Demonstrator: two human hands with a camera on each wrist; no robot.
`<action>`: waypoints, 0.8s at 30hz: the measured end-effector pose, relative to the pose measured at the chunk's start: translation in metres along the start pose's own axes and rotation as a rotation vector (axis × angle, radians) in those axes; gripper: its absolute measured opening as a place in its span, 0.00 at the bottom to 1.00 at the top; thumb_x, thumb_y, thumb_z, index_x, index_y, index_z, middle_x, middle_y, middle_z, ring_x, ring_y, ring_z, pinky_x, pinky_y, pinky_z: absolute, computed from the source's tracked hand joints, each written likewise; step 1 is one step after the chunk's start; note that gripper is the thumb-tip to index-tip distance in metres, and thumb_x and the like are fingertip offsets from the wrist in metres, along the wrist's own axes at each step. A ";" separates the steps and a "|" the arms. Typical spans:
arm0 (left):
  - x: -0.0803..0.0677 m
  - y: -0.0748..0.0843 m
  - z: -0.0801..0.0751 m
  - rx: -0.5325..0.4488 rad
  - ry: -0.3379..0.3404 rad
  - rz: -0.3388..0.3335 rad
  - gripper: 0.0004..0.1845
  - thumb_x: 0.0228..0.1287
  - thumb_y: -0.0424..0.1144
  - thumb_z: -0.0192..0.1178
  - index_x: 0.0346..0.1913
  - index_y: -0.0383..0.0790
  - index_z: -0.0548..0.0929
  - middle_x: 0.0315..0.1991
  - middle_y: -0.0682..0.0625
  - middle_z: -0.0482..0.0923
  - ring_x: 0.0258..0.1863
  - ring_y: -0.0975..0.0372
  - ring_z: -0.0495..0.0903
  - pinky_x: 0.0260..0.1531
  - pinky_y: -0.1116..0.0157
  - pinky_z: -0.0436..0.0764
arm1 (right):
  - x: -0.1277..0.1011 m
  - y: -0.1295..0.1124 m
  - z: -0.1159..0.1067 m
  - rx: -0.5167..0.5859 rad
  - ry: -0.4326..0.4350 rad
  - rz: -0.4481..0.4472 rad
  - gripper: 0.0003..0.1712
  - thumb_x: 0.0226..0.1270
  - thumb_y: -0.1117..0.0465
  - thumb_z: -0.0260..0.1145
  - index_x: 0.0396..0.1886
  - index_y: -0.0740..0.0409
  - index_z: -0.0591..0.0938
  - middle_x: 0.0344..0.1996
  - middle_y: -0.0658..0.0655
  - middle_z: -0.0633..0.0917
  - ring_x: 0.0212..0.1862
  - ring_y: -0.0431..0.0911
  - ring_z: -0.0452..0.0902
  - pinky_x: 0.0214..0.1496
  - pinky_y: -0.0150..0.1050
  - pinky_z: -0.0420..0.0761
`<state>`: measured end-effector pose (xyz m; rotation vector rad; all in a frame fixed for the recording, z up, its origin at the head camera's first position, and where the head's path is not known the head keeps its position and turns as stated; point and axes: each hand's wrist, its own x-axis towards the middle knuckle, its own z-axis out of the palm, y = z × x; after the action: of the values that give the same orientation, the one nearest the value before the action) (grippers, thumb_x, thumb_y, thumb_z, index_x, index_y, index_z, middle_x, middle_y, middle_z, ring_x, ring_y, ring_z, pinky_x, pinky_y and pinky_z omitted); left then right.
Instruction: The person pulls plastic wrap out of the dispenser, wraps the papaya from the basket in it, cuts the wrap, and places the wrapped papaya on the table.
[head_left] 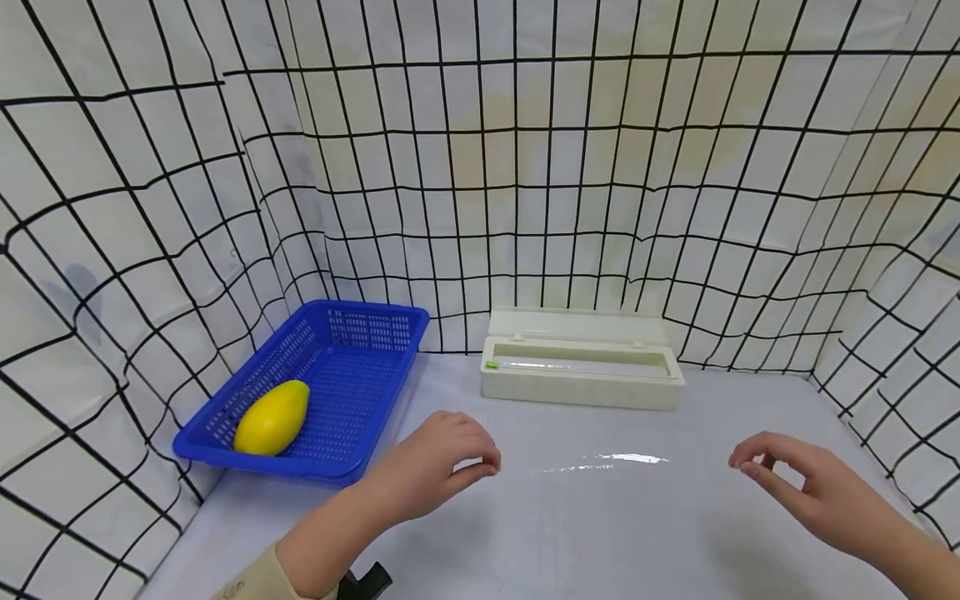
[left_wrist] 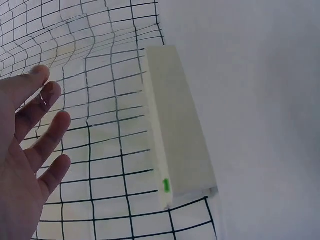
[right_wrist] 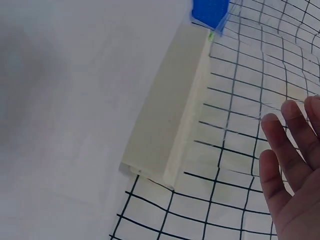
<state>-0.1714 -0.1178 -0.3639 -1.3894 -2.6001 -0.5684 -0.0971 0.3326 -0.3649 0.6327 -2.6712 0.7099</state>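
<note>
Nearest the head camera, lower left of frame: left hand (head_left: 438, 462), beige sleeve cuff (head_left: 251, 583) at the bottom edge. Thumb and forefinger are drawn together as if pinching; a clear film sheet (head_left: 607, 461) appears to span the table between the hands, visible only as a glare streak at centre. Right hand (head_left: 798, 483), lower right, shows the same pinch posture. Whether either actually grips film cannot be told; the wrist views show loosely spread fingers with nothing clearly between them.

Cream wrap dispenser box (head_left: 581, 367) sits centre frame at the back of the white table (head_left: 675, 550), lid up, roll visible inside. A small green tab (head_left: 491, 364) marks its left end; no readable writing on it. Blue basket (head_left: 315, 392), left of centre, holds a yellow mango (head_left: 272, 417).

Judgement: a length of film looks pulled out and stretched flat. The next move likely calls for keeping even tension on both corners.
</note>
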 end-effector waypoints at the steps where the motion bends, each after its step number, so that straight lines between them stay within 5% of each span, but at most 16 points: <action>1: -0.002 0.000 0.004 0.008 -0.030 -0.002 0.03 0.69 0.43 0.63 0.40 0.56 0.85 0.39 0.68 0.80 0.48 0.69 0.77 0.54 0.59 0.73 | -0.003 0.002 0.003 0.005 -0.037 0.002 0.18 0.66 0.67 0.69 0.41 0.34 0.80 0.37 0.35 0.82 0.40 0.33 0.75 0.34 0.29 0.76; 9: -0.010 -0.002 0.039 0.115 -0.195 0.005 0.03 0.68 0.45 0.64 0.37 0.60 0.86 0.35 0.72 0.79 0.42 0.71 0.75 0.51 0.63 0.72 | -0.012 0.015 0.031 0.025 -0.420 0.151 0.03 0.70 0.48 0.64 0.41 0.36 0.80 0.39 0.34 0.81 0.40 0.32 0.73 0.36 0.35 0.79; 18: -0.006 -0.012 0.076 0.283 -0.275 0.060 0.04 0.62 0.47 0.67 0.31 0.63 0.84 0.29 0.72 0.75 0.34 0.73 0.71 0.41 0.69 0.69 | -0.013 0.035 0.074 -0.017 -0.455 -0.027 0.09 0.67 0.55 0.69 0.34 0.33 0.78 0.38 0.32 0.77 0.39 0.30 0.73 0.39 0.35 0.81; 24: -0.005 -0.017 0.088 0.314 -0.291 0.077 0.04 0.61 0.48 0.68 0.29 0.62 0.84 0.29 0.71 0.74 0.32 0.72 0.71 0.39 0.70 0.68 | -0.008 0.042 0.087 -0.003 -0.524 -0.128 0.10 0.64 0.60 0.70 0.32 0.36 0.81 0.37 0.32 0.76 0.36 0.28 0.72 0.37 0.35 0.80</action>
<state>-0.1774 -0.0959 -0.4506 -1.5491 -2.6803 0.0605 -0.1260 0.3220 -0.4568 1.1088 -3.0549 0.5642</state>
